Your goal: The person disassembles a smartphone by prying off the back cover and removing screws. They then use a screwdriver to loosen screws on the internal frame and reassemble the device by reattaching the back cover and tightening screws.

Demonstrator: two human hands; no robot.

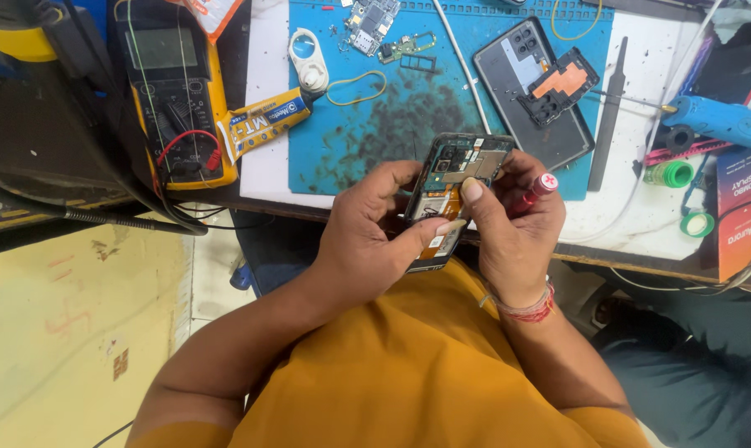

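Head view. We hold an opened phone (452,199) with its back cover removed, in the air just in front of the near edge of the blue work mat (367,124), between both hands and above the orange shirt. The left hand (367,241) cradles the phone from the left and from below; its fingers curl around the left edge and its thumb lies across the lower part of the exposed interior. The right hand (512,228) closes on the right edge, its thumb pressing on the orange flex area near the middle, and its fingers also clamp a red-handled screwdriver (534,192) against the palm.

Handling, as we judge it: the phone is light and its frame stiff, but the exposed boards, the orange flex cable and the connectors are fragile. We grip by the side rails of the frame only and keep pressure off the open interior. The front glass, hidden underneath, is likely slippery.

On the mat, far and to the right, lies a grey back cover (516,75) with a black and orange part (562,83) on it. Black tweezers (609,116) lie just right of the mat. A yellow multimeter (172,91) and a glue tube (263,120) lie to the far left.
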